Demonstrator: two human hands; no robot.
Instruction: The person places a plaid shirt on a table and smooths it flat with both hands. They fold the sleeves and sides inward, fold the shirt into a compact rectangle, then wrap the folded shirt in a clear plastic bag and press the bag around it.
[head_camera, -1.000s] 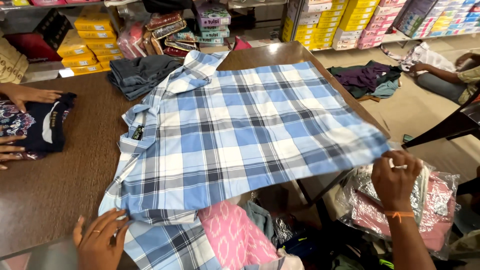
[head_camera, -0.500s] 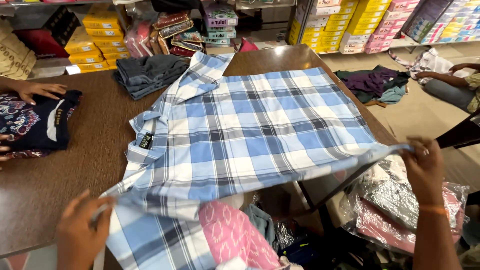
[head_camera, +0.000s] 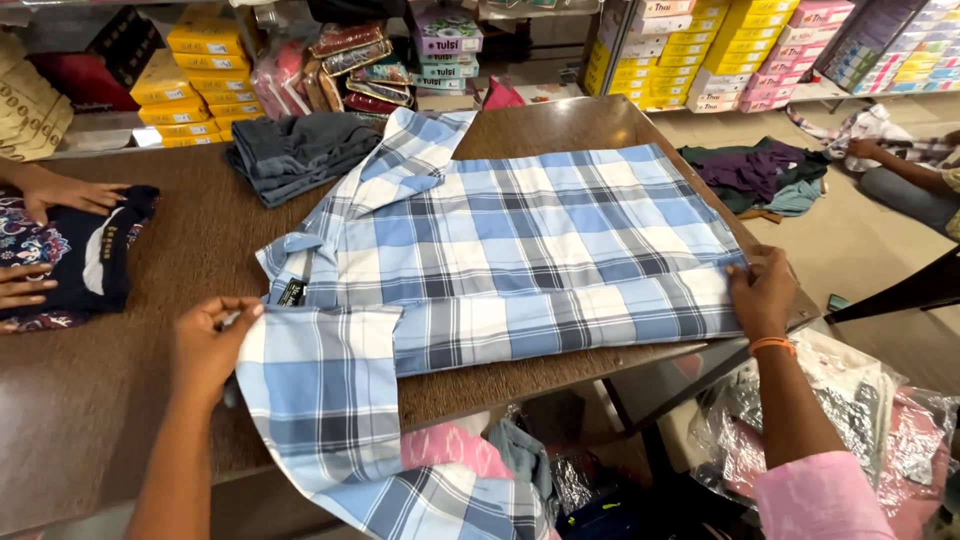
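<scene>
A blue, white and grey checked shirt (head_camera: 520, 240) lies spread on the brown wooden table (head_camera: 90, 400), collar to the left. My left hand (head_camera: 212, 345) pinches the near shoulder edge, where a sleeve (head_camera: 330, 410) hangs over the table's front edge. My right hand (head_camera: 762, 290) presses and grips the shirt's hem at the table's right edge, with an orange band on the wrist.
A folded dark grey garment (head_camera: 300, 155) lies at the back of the table. Another person's hands (head_camera: 60, 190) rest on a dark printed garment (head_camera: 70, 255) at the left. Stacked boxes (head_camera: 200, 70) line the shelves behind. Bagged clothes (head_camera: 850, 400) lie on the floor.
The shirt's near side has been folded up onto the table, so it lies narrower. Both my hands moved up and inward with the fabric's edges.
</scene>
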